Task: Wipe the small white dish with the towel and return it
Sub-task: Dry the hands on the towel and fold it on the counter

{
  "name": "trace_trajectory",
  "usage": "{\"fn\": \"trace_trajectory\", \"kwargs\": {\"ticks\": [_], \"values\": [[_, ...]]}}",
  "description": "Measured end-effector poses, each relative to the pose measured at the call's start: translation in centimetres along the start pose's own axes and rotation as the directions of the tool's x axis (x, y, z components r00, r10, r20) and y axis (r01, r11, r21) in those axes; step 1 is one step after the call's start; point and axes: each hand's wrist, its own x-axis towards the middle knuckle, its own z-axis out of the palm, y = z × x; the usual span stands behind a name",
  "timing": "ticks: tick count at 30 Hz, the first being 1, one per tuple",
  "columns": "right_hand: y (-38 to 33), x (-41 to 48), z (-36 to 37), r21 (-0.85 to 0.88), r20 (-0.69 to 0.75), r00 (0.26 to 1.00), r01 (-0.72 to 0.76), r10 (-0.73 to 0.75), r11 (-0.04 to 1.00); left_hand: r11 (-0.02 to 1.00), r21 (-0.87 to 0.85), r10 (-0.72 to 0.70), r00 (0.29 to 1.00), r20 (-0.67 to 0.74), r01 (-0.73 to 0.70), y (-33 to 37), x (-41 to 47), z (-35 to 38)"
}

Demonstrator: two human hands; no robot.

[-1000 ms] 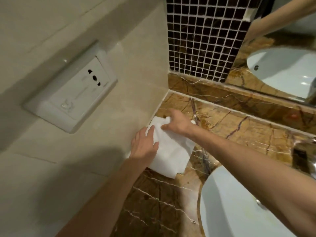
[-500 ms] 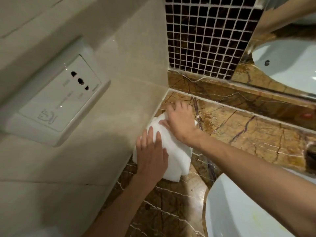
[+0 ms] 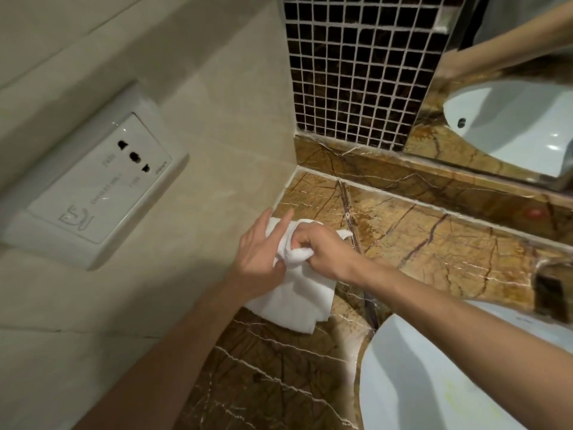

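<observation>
The white towel (image 3: 294, 283) lies bunched between both hands on the brown marble counter (image 3: 434, 243), its lower folds hanging flat below the wrists toward the basin rim (image 3: 369, 352); the small white dish cannot be made out, and whether it sits under the cloth cannot be told. The right hand (image 3: 322, 249) is closed in a fist, gripping a gathered fold of towel, while the left hand (image 3: 260, 252) is largely open, fingers extended, its palm pressed against the towel's left side. Left of the hands, a white wall socket (image 3: 99, 190) is mounted on beige tile
</observation>
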Motion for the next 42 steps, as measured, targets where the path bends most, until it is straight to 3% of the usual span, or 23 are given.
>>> {"fn": "trace_trajectory", "kwargs": {"ticks": [4, 9, 12, 15, 17, 20, 25, 27, 29, 31, 35, 40, 42], "values": [[0.0, -0.7, -0.5, 0.069, -0.055, 0.998, 0.028, -0.024, 0.997, 0.998, -0.040, 0.065, 0.954, 0.293, -0.056, 0.1, 2.2, -2.5], [0.0, -2.6, -0.3, 0.050, -0.180, 0.983, 0.043, -0.033, 0.998, 0.993, 0.031, 0.096, 0.947, 0.307, -0.111, 1.7, 3.1, -4.0], [0.9, -4.0, -0.1, 0.000, -0.220, 0.972, -0.083, 0.081, 0.997, 0.969, 0.160, 0.137, 0.949, 0.285, -0.188, 1.7, 2.9, -4.1], [1.5, -4.6, -0.6, -0.002, -0.118, 0.949, -0.296, 0.293, 0.955, 0.963, 0.221, 0.101, 0.965, 0.244, -0.157, 1.0, 2.4, -4.0], [1.3, -4.4, -0.8, -0.081, -0.005, 0.935, -0.353, 0.354, 0.932, 0.975, 0.190, 0.078, 0.978, 0.194, -0.116, 0.7, 2.0, -4.1], [0.4, -3.6, -0.9, -0.213, 0.026, 0.955, -0.284, 0.296, 0.935, 0.981, 0.154, 0.095, 0.984, 0.151, -0.119, 0.7, 1.4, -4.3], [-1.4, -2.2, -1.7, 0.011, -0.056, 0.984, -0.171, 0.171, 0.985, 0.977, 0.153, 0.119, 0.976, 0.182, -0.148, 0.4, 0.3, -5.2], [-2.1, -1.4, -1.8, 0.054, -0.054, 0.989, -0.138, 0.141, 0.989, 0.988, 0.130, 0.070, 0.987, 0.143, -0.088, 0.5, 0.1, -5.3], [-2.4, -0.7, -1.9, 0.081, -0.034, 0.987, -0.151, 0.155, 0.985, 0.997, 0.039, -0.062, 0.995, 0.078, 0.060, 0.4, 0.1, -5.3], [-2.2, -0.3, -2.3, 0.037, 0.050, 0.982, -0.184, 0.182, 0.982, 0.988, 0.003, -0.153, 0.980, 0.123, 0.154, 0.0, 0.4, -5.3], [-1.5, -0.6, -2.6, -0.070, 0.293, 0.919, -0.253, 0.263, 0.965, 0.991, 0.133, -0.061, 0.962, 0.268, 0.026, -0.7, 0.2, -4.7], [-0.8, -0.2, -2.1, -0.274, 0.307, 0.908, -0.203, 0.286, 0.940, 0.985, 0.172, -0.062, 0.939, 0.339, 0.003, -0.1, 0.2, -4.7], [-0.8, 0.1, -1.9, -0.282, 0.320, 0.911, -0.170, 0.260, 0.944, 0.970, 0.242, -0.107, 0.923, 0.371, 0.015, 0.3, 0.5, -5.0]]}}
